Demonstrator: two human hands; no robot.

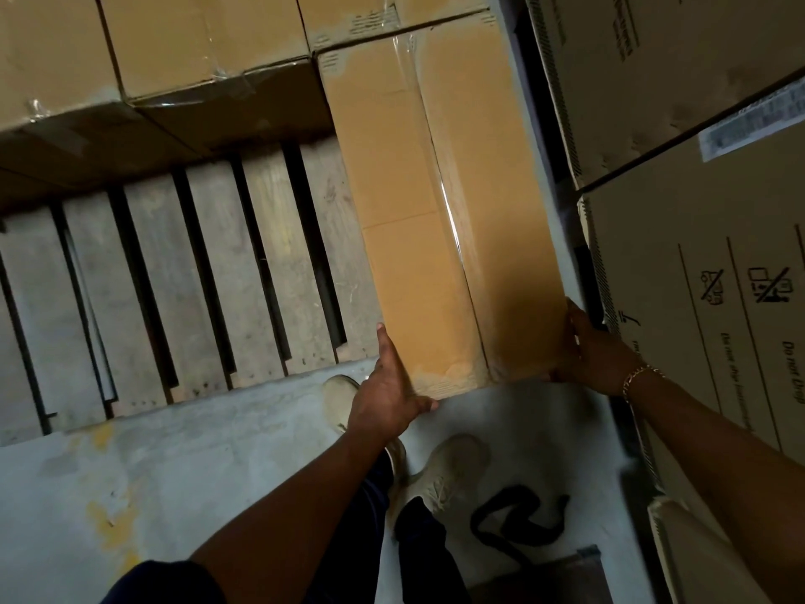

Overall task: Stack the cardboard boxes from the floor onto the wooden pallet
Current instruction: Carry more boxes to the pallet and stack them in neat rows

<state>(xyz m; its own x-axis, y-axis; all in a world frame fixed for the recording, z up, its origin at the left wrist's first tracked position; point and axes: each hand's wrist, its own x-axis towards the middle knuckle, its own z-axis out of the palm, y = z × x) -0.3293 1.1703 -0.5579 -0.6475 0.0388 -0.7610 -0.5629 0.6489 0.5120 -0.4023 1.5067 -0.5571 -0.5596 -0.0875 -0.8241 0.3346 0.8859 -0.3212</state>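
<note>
**Long carton gripped at its near end beside the pallet**

Grey concrete floor (226, 486), scuffed and blotched with yellow stains, fills the lower part of our view, and our two pale worn shoes (448, 473) stand on it next to a loose black strap (518, 520). Ahead of us lies the weathered grey wooden pallet (174, 276), its slats running away from us with dark gaps between them. On its far side sit several brown cardboard boxes wrapped in clear tape (196, 41), packed side by side.

We hold a long, narrow tan cardboard box (435, 202) that stretches away from us along the right edge of the pallet. A strip of glossy clear tape runs down its centre seam, and the cardboard looks rubbed and whitish at its near and far ends. Its far end meets the stacked boxes; its left side overlaps the last slat, while its right side lies over the floor. We cannot tell whether it rests down or is lifted.

Our left hand (387, 385) is spread flat against the box's left side near the close corner, thumb hooked under the near edge. Our right hand (588, 346), a gold chain bracelet (640, 377) at the wrist, presses the right side, fingers wrapped round the near corner. Both hands clasp the box between them.

To our right rise large pale printed cartons (705, 276), close beside that hand.
</note>
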